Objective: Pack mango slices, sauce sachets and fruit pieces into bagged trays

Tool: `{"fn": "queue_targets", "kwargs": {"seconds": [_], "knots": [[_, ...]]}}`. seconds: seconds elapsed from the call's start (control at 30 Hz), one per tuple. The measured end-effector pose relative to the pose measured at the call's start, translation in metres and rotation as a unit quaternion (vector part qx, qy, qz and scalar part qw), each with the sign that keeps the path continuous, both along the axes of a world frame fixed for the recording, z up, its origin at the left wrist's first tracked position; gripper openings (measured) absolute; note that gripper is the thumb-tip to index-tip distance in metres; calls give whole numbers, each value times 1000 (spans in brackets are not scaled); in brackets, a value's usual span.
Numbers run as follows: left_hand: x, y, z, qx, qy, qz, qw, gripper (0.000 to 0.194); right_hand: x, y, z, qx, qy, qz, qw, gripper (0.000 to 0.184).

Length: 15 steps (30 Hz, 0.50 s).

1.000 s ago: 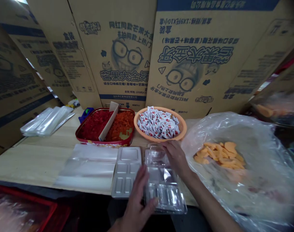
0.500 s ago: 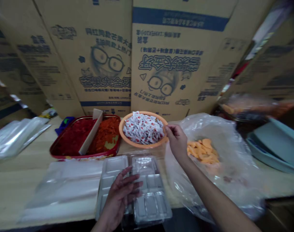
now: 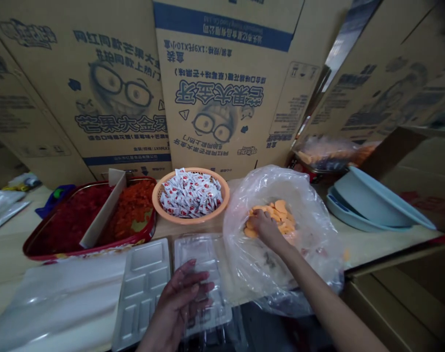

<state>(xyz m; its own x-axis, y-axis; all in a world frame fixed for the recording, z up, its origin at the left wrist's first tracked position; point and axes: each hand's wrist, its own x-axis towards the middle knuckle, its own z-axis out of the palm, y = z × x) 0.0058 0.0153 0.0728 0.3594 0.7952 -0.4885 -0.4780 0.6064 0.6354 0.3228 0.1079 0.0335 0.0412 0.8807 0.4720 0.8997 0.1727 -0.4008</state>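
My left hand (image 3: 180, 298), fingers spread apart, is at the left side of a clear plastic tray (image 3: 217, 308) with moulded compartments. Whether it touches the tray is unclear. A whitish compartment tray (image 3: 145, 259) lies just left of it. My right hand (image 3: 265, 227) reaches into a large clear plastic bag (image 3: 240, 249), its curled fingers closed among curved orange pieces (image 3: 281, 215). The fingertips are partly hidden, so how many pieces they grip does not show. Left of the bag, an orange basket (image 3: 191, 220) holds many small white-and-red packets (image 3: 191, 193).
A red tin (image 3: 97, 252) with a cardboard divider (image 3: 107, 208) holds red and orange contents. Flat plastic sheets (image 3: 72, 298) lie in front of it. Pale blue basins (image 3: 376, 200) sit at right. Upright printed cartons (image 3: 215, 63) line the back.
My right hand has moved from the basket's right rim into the bag's orange pieces. The view has shifted right. My left hand stays spread at the clear tray.
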Motion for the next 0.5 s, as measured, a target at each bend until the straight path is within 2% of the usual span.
{"fn": "queue_targets", "kwargs": {"seconds": [0.13,0.2,0.27,0.33,0.4,0.5], "knots": [[8,-4,2,4,7,-16,1000,64,2,3,12,-13,42,-10,999,13],[10,-5,1,3,5,-23,1000,63,6,-1,25,-25,181,-43,982,21],[12,-5,0,2,-4,-30,1000,61,3,-13,44,-65,366,-59,926,31],[16,-6,-1,3,-14,-35,999,60,-7,-30,66,-115,478,-35,870,37],[20,-7,0,8,-19,-40,999,58,-24,-46,86,-158,498,15,853,37],[24,-10,4,17,-18,-46,999,59,-56,-60,105,-199,476,97,851,32]]}}
